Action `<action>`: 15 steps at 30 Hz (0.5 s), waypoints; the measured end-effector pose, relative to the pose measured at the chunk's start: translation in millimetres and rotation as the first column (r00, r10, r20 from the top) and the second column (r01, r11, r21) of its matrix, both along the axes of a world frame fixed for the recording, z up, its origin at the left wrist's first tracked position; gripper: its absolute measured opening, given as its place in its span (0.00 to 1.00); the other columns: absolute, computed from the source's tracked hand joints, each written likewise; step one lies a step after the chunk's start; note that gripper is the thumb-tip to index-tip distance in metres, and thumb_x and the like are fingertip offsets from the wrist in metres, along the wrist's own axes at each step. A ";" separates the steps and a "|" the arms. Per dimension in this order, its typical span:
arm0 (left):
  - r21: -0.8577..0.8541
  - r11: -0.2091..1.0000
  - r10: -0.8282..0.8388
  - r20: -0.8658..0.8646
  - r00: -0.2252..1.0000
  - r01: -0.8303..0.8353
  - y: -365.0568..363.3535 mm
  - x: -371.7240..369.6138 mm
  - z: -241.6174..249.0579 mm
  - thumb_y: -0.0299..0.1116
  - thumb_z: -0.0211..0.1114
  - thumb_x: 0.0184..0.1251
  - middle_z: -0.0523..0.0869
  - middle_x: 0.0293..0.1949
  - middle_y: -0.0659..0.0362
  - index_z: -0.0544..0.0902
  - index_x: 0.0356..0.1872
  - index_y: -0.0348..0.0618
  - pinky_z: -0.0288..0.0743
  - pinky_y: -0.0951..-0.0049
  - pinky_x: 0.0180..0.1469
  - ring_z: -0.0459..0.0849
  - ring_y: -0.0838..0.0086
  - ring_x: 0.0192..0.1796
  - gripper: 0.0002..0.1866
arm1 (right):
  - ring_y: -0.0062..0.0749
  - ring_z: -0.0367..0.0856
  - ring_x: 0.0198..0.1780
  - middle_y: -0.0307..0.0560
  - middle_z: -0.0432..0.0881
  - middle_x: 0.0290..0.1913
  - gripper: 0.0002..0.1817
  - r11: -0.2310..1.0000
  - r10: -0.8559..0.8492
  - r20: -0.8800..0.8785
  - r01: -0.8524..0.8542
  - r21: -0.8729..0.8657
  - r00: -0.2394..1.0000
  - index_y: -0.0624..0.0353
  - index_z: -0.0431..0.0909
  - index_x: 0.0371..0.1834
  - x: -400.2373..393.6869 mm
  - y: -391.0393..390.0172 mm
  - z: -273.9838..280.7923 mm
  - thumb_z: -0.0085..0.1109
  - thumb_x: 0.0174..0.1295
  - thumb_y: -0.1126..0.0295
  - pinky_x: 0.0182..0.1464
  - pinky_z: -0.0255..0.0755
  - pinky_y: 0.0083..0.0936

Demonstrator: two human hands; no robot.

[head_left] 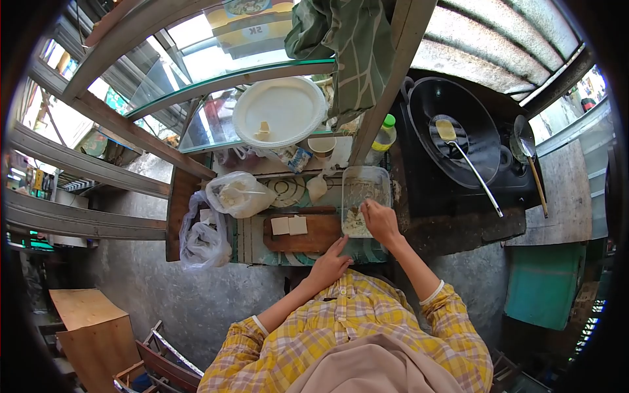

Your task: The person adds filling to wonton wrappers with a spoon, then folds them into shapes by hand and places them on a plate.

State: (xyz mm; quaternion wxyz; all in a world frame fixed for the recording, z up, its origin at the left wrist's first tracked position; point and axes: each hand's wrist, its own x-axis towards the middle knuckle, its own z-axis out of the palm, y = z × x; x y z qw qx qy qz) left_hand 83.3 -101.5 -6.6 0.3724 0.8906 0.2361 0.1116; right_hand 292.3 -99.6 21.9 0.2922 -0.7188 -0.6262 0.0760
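Note:
My right hand (380, 221) is closed over the right side of a clear plastic container (365, 175). Whatever its fingers grip is too small or hidden to make out. A pale, crumbly mixture with green bits (356, 224) lies in the near part of the container. My left hand (331, 267) rests at the counter's front edge, fingers stretched toward the container's near left corner and close to the cutting board. Two white square blocks, like tofu (289, 226), sit side by side on the wooden cutting board (308, 244).
Left of the board are a knotted plastic bag (239, 195) and another bag (204, 239). A white plate (278, 108) stands on the glass shelf. To the right, a black wok (452, 98) holds a long-handled spatula (475, 170). A green-capped bottle (383, 139) stands behind the container.

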 end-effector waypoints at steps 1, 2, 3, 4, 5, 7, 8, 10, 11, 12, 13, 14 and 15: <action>0.005 1.000 0.001 0.003 1.000 -0.001 0.0 0.4 0.3 0.34 0.61 0.60 0.60 0.67 0.48 0.83 0.30 0.39 0.71 0.66 0.54 0.66 0.59 0.65 0.09 | 0.48 0.76 0.24 0.53 0.77 0.24 0.12 1.000 0.016 -0.015 -0.016 -0.003 1.000 0.60 0.72 0.29 -2.0 0.9 0.8 0.44 0.67 0.66 0.25 0.69 0.38; 0.009 1.000 0.003 0.005 1.000 -0.003 -0.1 0.5 1.0 0.34 0.61 0.60 0.61 0.67 0.48 0.83 0.29 0.39 0.72 0.66 0.53 0.66 0.59 0.65 0.09 | 0.49 0.76 0.25 0.53 0.77 0.24 0.12 0.999 0.032 -0.031 -0.032 -0.005 0.999 0.60 0.72 0.29 -3.8 1.6 1.3 0.44 0.66 0.66 0.26 0.69 0.38; 0.014 1.000 0.004 0.008 1.000 -0.004 -0.1 0.6 1.7 0.34 0.61 0.60 0.62 0.66 0.48 0.83 0.28 0.39 0.73 0.65 0.52 0.66 0.59 0.65 0.09 | 0.49 0.76 0.26 0.53 0.77 0.25 0.12 0.999 0.048 -0.046 -0.048 -0.007 0.998 0.60 0.71 0.29 -4.5 2.2 1.8 0.44 0.66 0.66 0.26 0.69 0.39; 0.021 1.000 0.006 0.010 1.000 -0.006 -0.1 0.7 2.0 0.34 0.61 0.60 0.62 0.66 0.48 0.83 0.28 0.39 0.73 0.66 0.52 0.66 0.59 0.65 0.09 | 0.50 0.76 0.26 0.53 0.78 0.26 0.12 1.000 0.009 -0.082 -0.011 -0.014 0.997 0.61 0.71 0.29 -1.1 3.1 -0.9 0.45 0.66 0.66 0.27 0.69 0.39; 0.027 1.000 0.007 0.013 1.000 -0.008 -0.3 0.9 2.1 0.34 0.61 0.59 0.62 0.66 0.48 0.83 0.28 0.39 0.73 0.66 0.52 0.66 0.59 0.65 0.09 | 0.51 0.76 0.27 0.54 0.78 0.27 0.12 0.999 -0.030 -0.116 0.027 -0.023 0.993 0.61 0.71 0.29 5.8 4.1 -6.2 0.45 0.66 0.66 0.27 0.69 0.40; 0.034 0.999 0.009 0.022 1.000 -0.010 0.5 1.0 2.5 0.34 0.61 0.59 0.62 0.66 0.48 0.83 0.28 0.39 0.73 0.66 0.52 0.66 0.58 0.64 0.09 | 0.53 0.76 0.28 0.54 0.78 0.28 0.12 0.994 -0.105 -0.179 0.100 -0.034 0.978 0.62 0.71 0.30 17.9 4.3 -2.9 0.45 0.66 0.66 0.28 0.69 0.40; 0.033 0.999 0.012 0.027 1.000 -0.013 0.7 1.3 2.5 0.34 0.61 0.59 0.62 0.66 0.47 0.83 0.28 0.39 0.73 0.66 0.52 0.66 0.58 0.64 0.09 | 0.53 0.76 0.29 0.54 0.78 0.28 0.11 0.990 -0.138 -0.207 0.133 -0.038 0.969 0.62 0.71 0.30 24.7 2.7 1.0 0.45 0.66 0.66 0.29 0.69 0.40; 0.026 1.000 0.017 0.027 0.999 -0.018 -0.1 -1.0 3.0 0.34 0.61 0.59 0.62 0.66 0.48 0.83 0.29 0.38 0.72 0.66 0.53 0.67 0.58 0.64 0.09 | 0.54 0.76 0.30 0.53 0.78 0.29 0.11 0.988 -0.151 -0.209 0.152 -0.014 0.966 0.62 0.72 0.31 29.3 0.3 7.0 0.46 0.66 0.66 0.30 0.69 0.40; 0.021 1.000 0.015 0.025 1.000 -0.016 0.2 -0.7 3.5 0.34 0.61 0.59 0.62 0.66 0.48 0.83 0.30 0.38 0.71 0.66 0.54 0.67 0.58 0.64 0.09 | 0.54 0.76 0.30 0.53 0.78 0.29 0.11 0.990 -0.135 -0.179 0.140 0.017 0.975 0.62 0.72 0.31 31.1 -1.6 8.5 0.46 0.66 0.66 0.30 0.70 0.39; 0.018 1.000 0.012 0.025 1.000 -0.013 0.2 0.4 3.8 0.34 0.61 0.60 0.61 0.66 0.48 0.83 0.30 0.38 0.71 0.66 0.55 0.67 0.58 0.64 0.09 | 0.53 0.77 0.30 0.53 0.78 0.30 0.11 0.990 -0.121 -0.145 0.129 0.049 0.982 0.62 0.72 0.31 33.5 -3.5 9.0 0.46 0.66 0.67 0.31 0.70 0.39; 0.014 1.000 0.012 0.019 1.000 -0.012 -0.3 1.0 3.3 0.34 0.61 0.60 0.61 0.66 0.48 0.83 0.30 0.38 0.71 0.66 0.55 0.67 0.58 0.64 0.09 | 0.53 0.77 0.32 0.53 0.79 0.32 0.09 0.993 -0.088 -0.109 0.096 0.072 0.990 0.63 0.73 0.33 34.6 -6.0 5.7 0.47 0.65 0.69 0.32 0.71 0.38; 0.012 1.000 0.014 0.012 1.000 -0.014 -0.5 1.0 2.7 0.34 0.61 0.60 0.61 0.66 0.48 0.83 0.30 0.38 0.71 0.66 0.54 0.67 0.58 0.64 0.09 | 0.52 0.77 0.33 0.53 0.79 0.32 0.08 0.998 -0.030 -0.124 0.036 0.047 0.992 0.63 0.73 0.33 34.0 -9.0 4.5 0.48 0.65 0.69 0.33 0.71 0.37; 0.010 1.000 0.017 0.004 1.000 -0.017 -0.2 0.3 2.9 0.34 0.61 0.60 0.61 0.66 0.48 0.83 0.30 0.38 0.71 0.66 0.54 0.67 0.58 0.64 0.09 | 0.52 0.78 0.34 0.53 0.79 0.33 0.08 0.999 0.027 -0.140 -0.024 0.024 0.990 0.63 0.73 0.34 32.7 -12.0 3.2 0.48 0.64 0.70 0.33 0.71 0.37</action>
